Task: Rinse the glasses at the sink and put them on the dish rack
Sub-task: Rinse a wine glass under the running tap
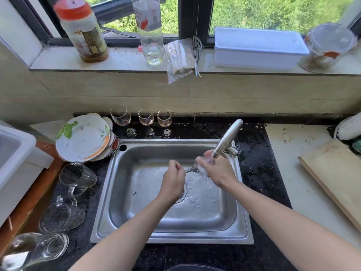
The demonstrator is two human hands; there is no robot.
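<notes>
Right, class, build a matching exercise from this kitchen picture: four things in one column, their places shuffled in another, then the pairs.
Things: 1 wine glass held by left hand and right hand; 2 three upright wine glasses; 3 stack of plates; 4 wooden cutting board.
Places: A pale counter on the right; B under the faucet; C behind the sink; D beside the sink's back left corner.
Pairs: 1-B, 2-C, 3-D, 4-A.

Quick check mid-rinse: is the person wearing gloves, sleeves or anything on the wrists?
No. The left hand and right hand are bare, with no gloves. The left arm and right arm are uncovered to the frame's edge, so no sleeves show. No watch, bracelet or ring is visible. A strip of dark clothing shows at the bottom edge.
</notes>
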